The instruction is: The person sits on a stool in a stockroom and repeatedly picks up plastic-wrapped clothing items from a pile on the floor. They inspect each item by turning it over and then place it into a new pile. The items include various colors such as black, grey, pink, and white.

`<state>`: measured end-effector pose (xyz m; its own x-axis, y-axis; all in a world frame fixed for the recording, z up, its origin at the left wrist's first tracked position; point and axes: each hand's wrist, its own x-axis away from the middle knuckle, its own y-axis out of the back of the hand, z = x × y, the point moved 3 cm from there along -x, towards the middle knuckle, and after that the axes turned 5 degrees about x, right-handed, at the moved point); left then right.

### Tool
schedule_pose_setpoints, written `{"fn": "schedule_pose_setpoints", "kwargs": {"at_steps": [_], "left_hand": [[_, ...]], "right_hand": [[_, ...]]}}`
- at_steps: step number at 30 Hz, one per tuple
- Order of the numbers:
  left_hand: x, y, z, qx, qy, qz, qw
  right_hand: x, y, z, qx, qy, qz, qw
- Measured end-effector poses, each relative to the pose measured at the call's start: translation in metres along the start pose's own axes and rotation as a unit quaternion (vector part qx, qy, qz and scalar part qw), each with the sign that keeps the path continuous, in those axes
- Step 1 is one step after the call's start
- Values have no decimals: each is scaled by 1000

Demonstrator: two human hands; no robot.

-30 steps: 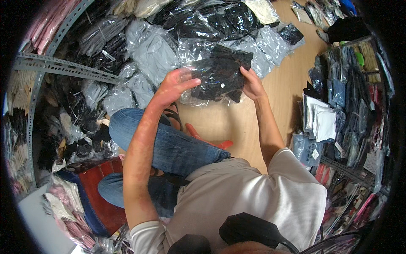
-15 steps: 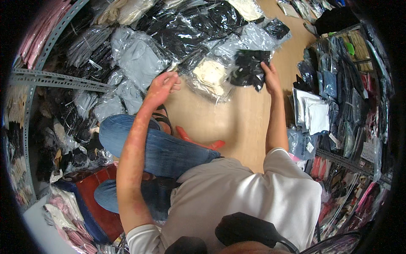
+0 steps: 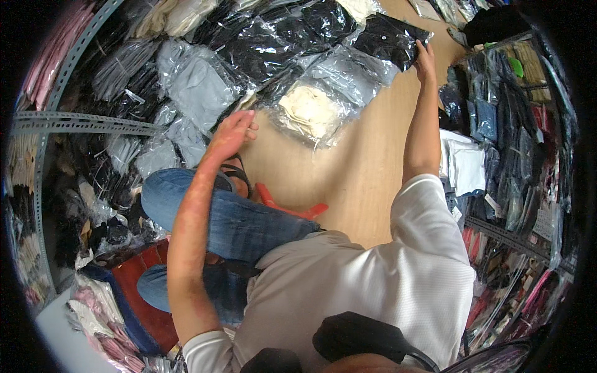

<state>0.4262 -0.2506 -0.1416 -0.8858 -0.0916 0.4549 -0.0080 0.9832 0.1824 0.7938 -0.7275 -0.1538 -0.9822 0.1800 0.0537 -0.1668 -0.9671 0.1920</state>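
At the far right of the pile, my right hand (image 3: 425, 61) grips the near right corner of a black garment in a clear plastic bag (image 3: 387, 41). The bag lies flat over the edge of other bagged clothes. My left hand (image 3: 232, 132) hovers beside the pile with loosely bent fingers and nothing seen in them. Between the hands, a cream garment in clear plastic (image 3: 309, 110) rests on the wooden floor. Behind it lies a grey bagged garment (image 3: 345, 73), partly under the black one.
Bagged grey clothes (image 3: 198, 78) and black clothes (image 3: 273, 46) are heaped ahead and to the left. A perforated metal shelf frame (image 3: 87, 122) stands at left. Packed shelves (image 3: 497, 149) line the right. A red object (image 3: 292, 208) lies on the floor by my leg.
My right hand has moved away from me and rightward, carrying the black bagged garment from above the cream one onto the pile's far right. My left hand's fingers have loosened slightly.
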Motion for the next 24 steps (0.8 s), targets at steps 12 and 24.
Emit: {"fn": "schedule_pose_setpoints", "kwargs": {"at_steps": [12,24], "left_hand": [[14,18,-18,-112,-115,-80,984],[222,292,6,140,-109,-374,910]], "right_hand": [[108,-96,-124,256,86,49,962],[345,-423,140,20,281,516,809]]}}
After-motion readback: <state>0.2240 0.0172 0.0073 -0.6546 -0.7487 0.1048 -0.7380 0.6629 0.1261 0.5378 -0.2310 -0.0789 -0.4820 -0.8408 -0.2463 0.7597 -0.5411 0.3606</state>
